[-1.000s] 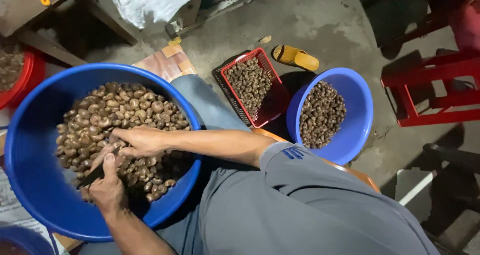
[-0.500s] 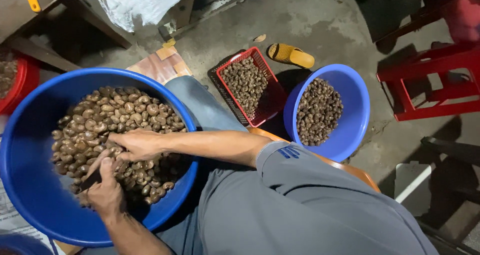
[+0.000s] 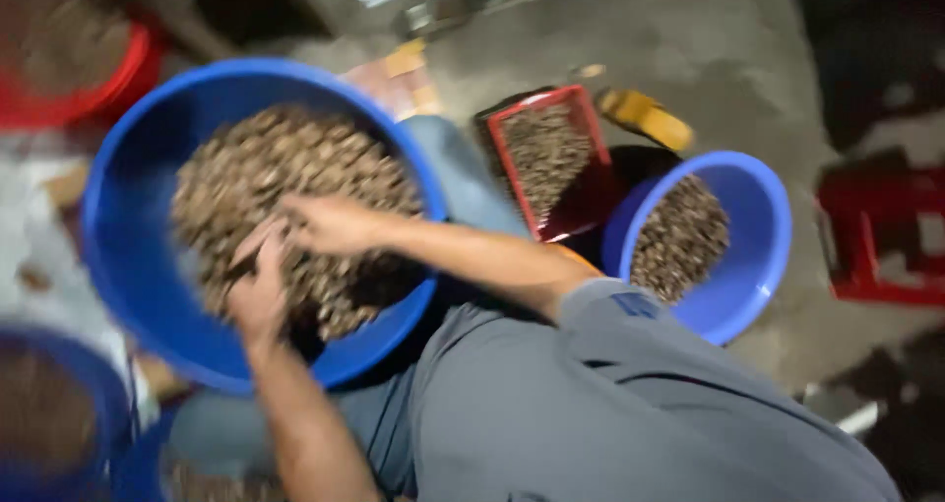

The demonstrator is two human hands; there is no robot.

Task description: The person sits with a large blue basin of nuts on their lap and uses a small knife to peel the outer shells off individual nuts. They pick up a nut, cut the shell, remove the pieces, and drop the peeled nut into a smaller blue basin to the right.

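Hands, left and right, meet over nuts in blue basin; grip unclear through blur.

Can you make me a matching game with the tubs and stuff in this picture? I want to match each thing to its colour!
Things:
1. Big tub under the hands
2. Crate of nuts
3. Slipper on the floor
4. Shirt

Colours:
A. Yellow
B. Grey
C. Blue
D. Red

Pairs: 1-C, 2-D, 3-A, 4-B
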